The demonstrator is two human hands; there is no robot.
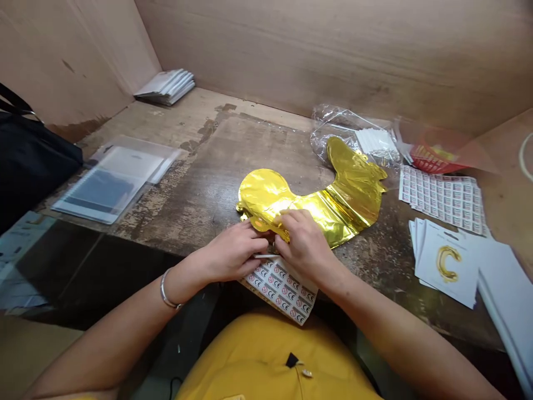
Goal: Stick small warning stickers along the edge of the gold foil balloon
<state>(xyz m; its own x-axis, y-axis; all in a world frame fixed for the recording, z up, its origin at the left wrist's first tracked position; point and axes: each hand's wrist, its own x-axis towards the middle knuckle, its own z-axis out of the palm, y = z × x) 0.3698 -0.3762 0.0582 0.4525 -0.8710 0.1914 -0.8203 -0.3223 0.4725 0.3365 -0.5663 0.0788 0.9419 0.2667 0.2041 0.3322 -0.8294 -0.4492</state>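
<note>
A shiny gold foil balloon [316, 208], flat and curved, lies on the table with its near edge at my hands. My right hand [303, 241] is closed on that edge, fingers on top and thumb toward the left hand. My left hand [235, 247] is closed beside it at the balloon's near edge, and a thin white straw [266, 256] sticks out from its fingers toward the right hand. The fingers hide where straw and foil meet. Below both hands, a sheet of CE stickers [287, 291] hangs over the table's front edge.
Clear plastic sleeves [116, 178] lie left, near a black bag [33, 155]. A stack of white packs [166, 86] sits in the back corner. At right are white straws [377, 144] in clear plastic, a red basket [437, 158], a label sheet [443, 200] and "C" cards [447, 264].
</note>
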